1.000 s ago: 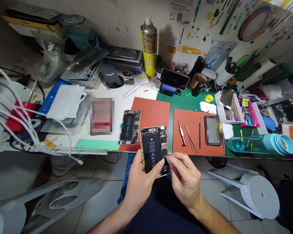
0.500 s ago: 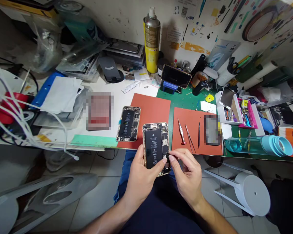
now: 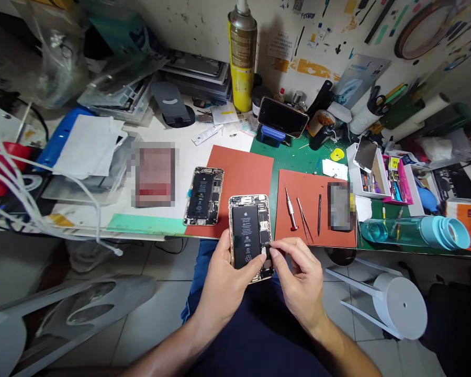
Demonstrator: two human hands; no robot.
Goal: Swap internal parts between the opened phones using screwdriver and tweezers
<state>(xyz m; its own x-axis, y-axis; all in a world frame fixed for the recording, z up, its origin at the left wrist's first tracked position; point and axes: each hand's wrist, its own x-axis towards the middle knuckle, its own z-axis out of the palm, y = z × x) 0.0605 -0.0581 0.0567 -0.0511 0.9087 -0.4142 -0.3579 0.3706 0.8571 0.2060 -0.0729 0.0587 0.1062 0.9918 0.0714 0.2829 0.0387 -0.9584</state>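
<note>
An opened smartphone (image 3: 246,230), its black battery and circuit board showing, is held just in front of the bench edge. My left hand (image 3: 230,267) grips it from the left and below, with the thumb lying across its lower inside. At the phone's right edge, my right hand (image 3: 300,272) has thumb and forefinger pinched together by the lower board; whatever sits between the fingertips is too small to make out. A second opened phone (image 3: 204,196) lies on the bench to the left, partly on a brown mat (image 3: 241,167).
On the right-hand brown mat (image 3: 302,191) lie a screwdriver (image 3: 291,209), tweezers (image 3: 304,220), a black stick (image 3: 319,214) and a blurred dark rectangular item (image 3: 340,207). A blue bottle (image 3: 408,232) lies along the front edge. White cables (image 3: 27,183) hang at left.
The camera view has shifted slightly, so the bench items appear a little displaced. Both hands keep nearly the same hold on the phone.
</note>
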